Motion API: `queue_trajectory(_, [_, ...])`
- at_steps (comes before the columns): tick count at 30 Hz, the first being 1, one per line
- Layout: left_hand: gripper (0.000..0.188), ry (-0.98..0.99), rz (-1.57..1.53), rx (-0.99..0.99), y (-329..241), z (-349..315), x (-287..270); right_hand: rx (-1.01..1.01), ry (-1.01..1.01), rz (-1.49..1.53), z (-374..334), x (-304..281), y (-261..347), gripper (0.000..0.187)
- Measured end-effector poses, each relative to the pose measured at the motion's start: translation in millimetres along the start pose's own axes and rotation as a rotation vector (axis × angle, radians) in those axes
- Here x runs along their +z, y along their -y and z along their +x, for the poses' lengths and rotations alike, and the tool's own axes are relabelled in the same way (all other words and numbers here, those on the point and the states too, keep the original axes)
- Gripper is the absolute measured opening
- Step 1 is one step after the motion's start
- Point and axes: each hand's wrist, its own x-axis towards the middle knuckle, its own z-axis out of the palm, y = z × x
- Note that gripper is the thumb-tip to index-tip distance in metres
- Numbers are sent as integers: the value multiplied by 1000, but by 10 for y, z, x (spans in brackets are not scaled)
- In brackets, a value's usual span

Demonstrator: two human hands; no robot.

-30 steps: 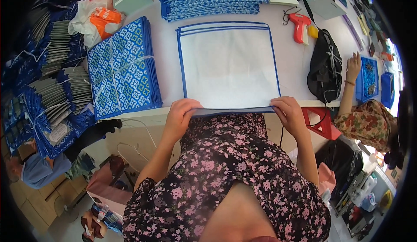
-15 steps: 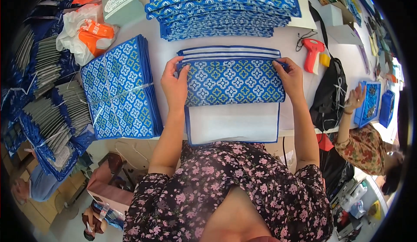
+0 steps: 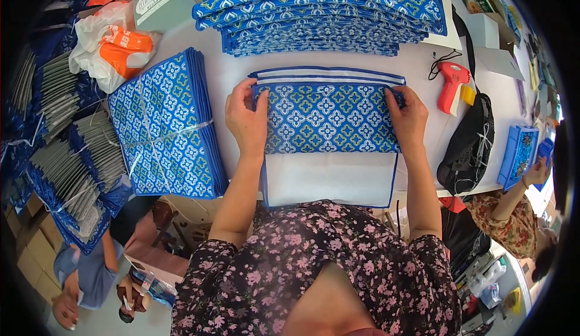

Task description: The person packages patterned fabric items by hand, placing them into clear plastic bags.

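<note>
A blue patterned fabric piece (image 3: 331, 118) with white and green flower shapes lies in front of me, partly folded over. Its plain white face with blue edging (image 3: 329, 179) reaches to the table's near edge, and white strips with blue borders show along its far side. My left hand (image 3: 248, 115) pinches the fold's left corner between thumb and fingers. The opposite corner is gripped the same way by my right hand (image 3: 409, 115). Just beyond, a tall pile of the same fabric (image 3: 314, 25) is stacked. A tied bundle of it (image 3: 163, 128) stands left of my left hand.
Right of the pile lie a red tagging gun (image 3: 450, 87) and a black bag (image 3: 468, 146). A plastic bag (image 3: 115, 49) and a green-grey box (image 3: 162, 1) sit far left, near strapped grey-and-blue bundles (image 3: 66, 173). A co-worker's hand (image 3: 536, 172) is by a blue tray (image 3: 518, 149).
My hands keep hold of the fabric's two corners, and the fold looks pulled flatter. At the right, the co-worker's hand has moved lower and outward. A person at lower left has shifted.
</note>
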Motion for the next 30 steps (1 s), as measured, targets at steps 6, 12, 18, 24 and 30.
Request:
queue_trajectory(6, [34, -65, -6, 297, -220, -85, -69, -48, -22, -54, 20, 17, -73, 18])
queue_trajectory(12, [49, 424, 201, 559, -238, -319, 293, -83, -22, -41, 86, 62, -115, 18])
queue_trajectory(18, [54, 439, 316, 568, -190, -366, 375, -65, -27, -13, 123, 31, -131, 19])
queue_trajectory(24, [57, 468, 440, 591, -184, -353, 313, 256, 210, -132, 252, -110, 50, 48])
queue_trajectory(30, [61, 486, 473, 593, -165, -393, 315, -237, 75, -193, -12, -45, 143, 66])
